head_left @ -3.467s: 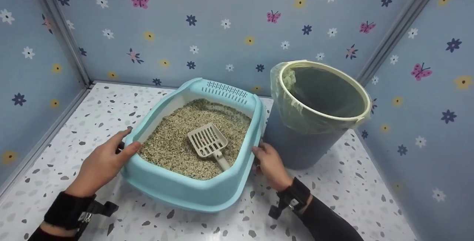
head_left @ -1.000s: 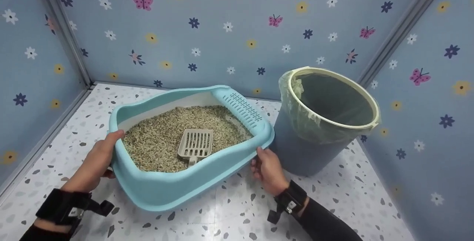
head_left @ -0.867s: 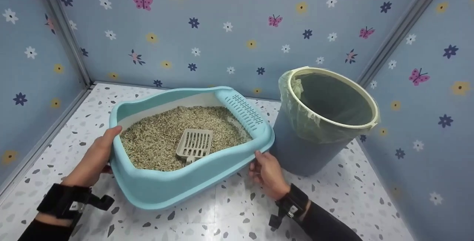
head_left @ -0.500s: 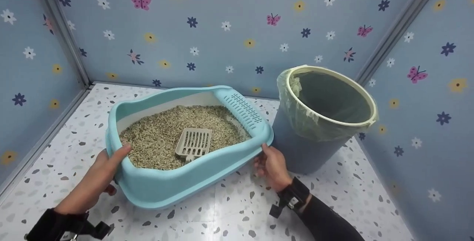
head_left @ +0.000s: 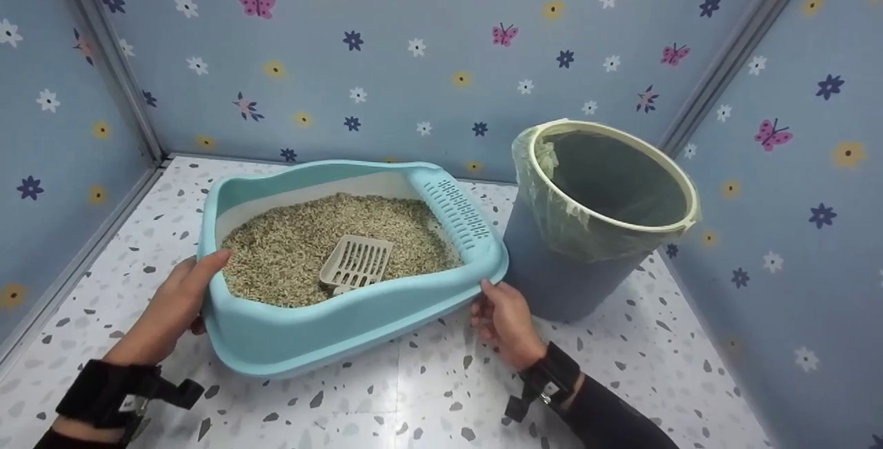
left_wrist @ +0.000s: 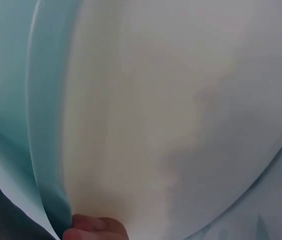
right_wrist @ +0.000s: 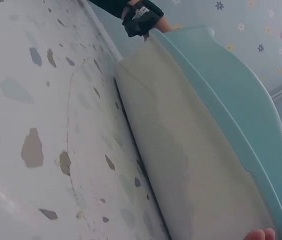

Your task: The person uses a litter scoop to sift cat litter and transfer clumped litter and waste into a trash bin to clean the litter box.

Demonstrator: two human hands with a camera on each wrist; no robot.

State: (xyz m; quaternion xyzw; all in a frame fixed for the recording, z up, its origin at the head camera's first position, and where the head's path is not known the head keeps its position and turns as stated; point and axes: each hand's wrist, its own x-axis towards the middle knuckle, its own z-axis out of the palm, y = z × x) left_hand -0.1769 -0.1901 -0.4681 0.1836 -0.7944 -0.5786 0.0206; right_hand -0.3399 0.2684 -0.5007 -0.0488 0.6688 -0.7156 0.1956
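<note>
A light-blue litter box (head_left: 310, 338) with a white lower tub stands on the speckled surface, its perforated end toward the back right. Inside lies tan granular litter (head_left: 276, 249), with a beige slotted scoop (head_left: 332, 266) on top, its handle mostly hidden behind the near wall. My left hand (head_left: 165, 304) grips the left rim, thumb over the top; in the left wrist view its fingertips (left_wrist: 96, 227) curl beneath the blue edge. My right hand (head_left: 510, 321) holds the right corner's lower lip between thumb and curled fingers; its fingertips (right_wrist: 261, 234) barely show in the right wrist view.
Close to the box's right corner stands a grey-blue bin (head_left: 559, 283), lined with a pale translucent bag (head_left: 572, 235) under a cream ring. Flower-patterned walls (head_left: 414, 70) enclose the back and both sides. The speckled surface (head_left: 386, 407) extends in front of the box.
Over the several seconds, the litter box has turned clockwise, its perforated end swinging right. In the last second its near side has shifted slightly back, and my left hand has re-gripped the rim.
</note>
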